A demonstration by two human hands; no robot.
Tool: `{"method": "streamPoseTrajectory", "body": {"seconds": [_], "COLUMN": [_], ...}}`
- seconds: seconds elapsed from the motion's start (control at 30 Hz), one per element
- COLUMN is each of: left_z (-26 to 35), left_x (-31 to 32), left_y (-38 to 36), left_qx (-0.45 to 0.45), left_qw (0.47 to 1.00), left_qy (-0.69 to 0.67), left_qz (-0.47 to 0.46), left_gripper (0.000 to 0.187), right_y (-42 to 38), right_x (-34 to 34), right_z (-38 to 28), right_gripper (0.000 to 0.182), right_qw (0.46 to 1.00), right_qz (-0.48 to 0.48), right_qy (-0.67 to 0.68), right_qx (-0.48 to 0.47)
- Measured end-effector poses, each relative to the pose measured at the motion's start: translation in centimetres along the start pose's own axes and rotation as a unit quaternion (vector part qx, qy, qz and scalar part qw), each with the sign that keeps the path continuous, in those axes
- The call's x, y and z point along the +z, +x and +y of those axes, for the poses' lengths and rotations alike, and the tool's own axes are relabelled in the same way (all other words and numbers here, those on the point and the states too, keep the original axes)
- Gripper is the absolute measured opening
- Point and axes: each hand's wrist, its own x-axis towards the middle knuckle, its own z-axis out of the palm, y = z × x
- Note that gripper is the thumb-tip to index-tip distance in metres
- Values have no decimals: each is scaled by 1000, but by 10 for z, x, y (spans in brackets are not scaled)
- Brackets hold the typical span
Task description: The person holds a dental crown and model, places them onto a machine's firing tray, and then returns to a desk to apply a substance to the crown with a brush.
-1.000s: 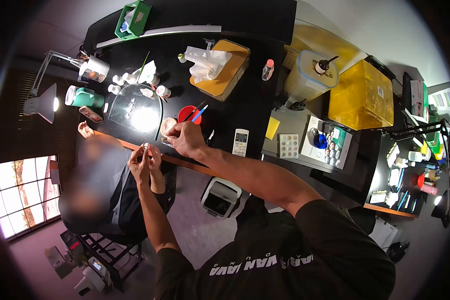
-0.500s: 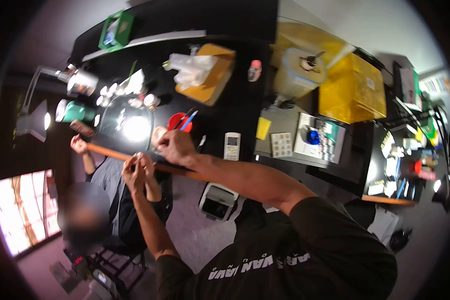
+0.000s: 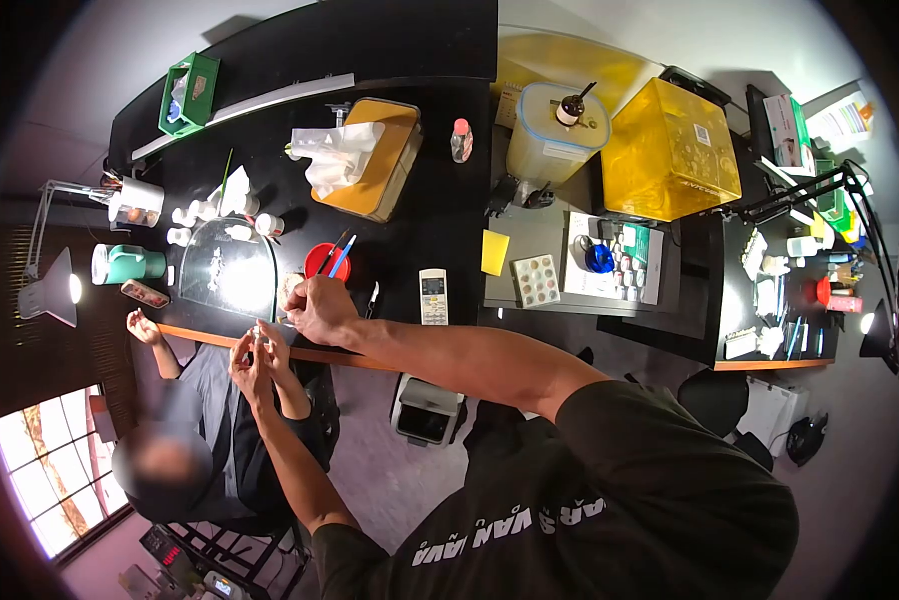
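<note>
My left hand [image 3: 250,368] is raised at the table's edge, its fingertips pinched together around something small and pale that I cannot make out. A seated person's hand [image 3: 284,362] is right beside it, partly behind my fingers. Over the near edge of the table, my right hand [image 3: 320,312] is closed in a loose fist; its fingertips point toward my left hand, and whatever they grip is hidden. Just behind my right hand stands a red cup [image 3: 316,262] with a blue-handled brush [image 3: 342,253] and a dark brush leaning in it. A small round beige item [image 3: 290,290] is partly covered by my right hand.
A clear glass plate [image 3: 205,262] reflects the lamp; small white bottles [image 3: 269,225] stand behind it. A remote [image 3: 433,297], tissue box [image 3: 397,150] and pink-capped bottle [image 3: 461,141] are farther right. A teal mug [image 3: 135,263] and phone [image 3: 146,293] lie left.
The view has shifted and become sharper, so the table contents appear farther left. Both hands keep nearly the same places beside the cup and the other person's hand.
</note>
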Motion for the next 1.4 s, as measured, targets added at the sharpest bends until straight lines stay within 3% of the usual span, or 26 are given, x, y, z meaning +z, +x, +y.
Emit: {"method": "streamPoseTrajectory", "body": {"seconds": [0.37,0.5,0.53,0.67,0.77,0.83,0.87,0.9,1.0,1.1,1.23,1.33,1.37,1.4], "left_z": [1,-10,-10,8,66,105,99,93,120,130,131,133,134,134], "left_x": [1,5,6,10,38,71,81,89,121,132,135,132,129,130], "left_y": [6,14,16,16,-7,-26,-35,-42,-48,-48,-46,-42,-40,-37], "left_qx": [-32,39,31,72,-98,-15,-87,-158,-189,-233,-255,-250,-250,-268], "left_qw": [999,999,999,986,979,958,940,914,798,746,735,760,766,771], "left_qy": [9,8,7,118,-79,-276,-326,-373,-572,-623,-626,-598,-589,-578], "left_qz": [-18,-3,5,92,161,82,49,15,-17,-24,-56,-58,-58,13], "left_gripper": [37,41,49,59,51,34,30,27,29,33,32,30,29,27], "right_y": [-1,0,1,4,7,7,3,-2,-9,-12,-19,-30,-35,-40], "right_x": [-1,-5,-5,-4,1,2,-2,-7,-18,-23,-33,-47,-54,-63], "right_z": [-1,-2,-2,1,9,10,3,-4,-12,-9,-6,-13,-13,-13], "right_gripper": [10,10,11,12,11,10,8,7,8,10,11,13,13,14], "right_qw": [1000,1000,1000,1000,999,999,998,997,996,996,997,998,997,993], "right_qz": [12,3,9,24,47,46,55,64,68,65,55,17,41,63], "right_qy": [5,23,9,4,11,19,26,32,48,12,-41,-59,-65,-71], "right_qx": [2,8,1,-8,-12,10,21,30,44,52,26,24,-23,-70]}}
